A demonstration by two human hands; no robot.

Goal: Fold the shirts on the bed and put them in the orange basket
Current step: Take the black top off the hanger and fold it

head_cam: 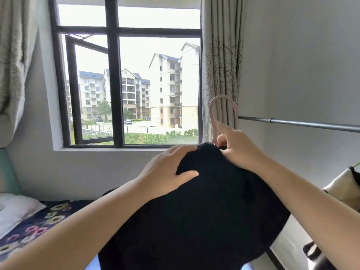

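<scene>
A black shirt [204,207] of ribbed knit hangs in mid-air in the centre and lower part of the view, held up in front of the person and above the bed [37,223]; its collar is uppermost, at the level of the window sill, and its body spreads downward and out of the bottom edge. The shirt sits on a pale pink hanger [216,114], of which only the hook and neck show, rising above the collar. The left hand [167,172] lies on the left shoulder of the shirt with its fingers curved over the fabric near the collar and its thumb spread apart from them, pressed flat on the cloth (whether the fingers actually pinch the cloth cannot be told). The right hand [237,149] is at the collar on the right, its fingers curled around the neck of the hanger and one finger extended up along the stem of the hook. Both forearms are bare and reach in from the lower corners. The bed, at lower left, carries a dark blue sheet with a flower print and a white pillow [15,209]. Behind the shirt is a dark-framed window [115,84], one pane swung open, with apartment blocks outside; patterned curtains [222,71] hang at its right side. A metal rail [300,124] runs along the right wall, and a cream and black garment [344,186] shows at the right edge below it.
</scene>
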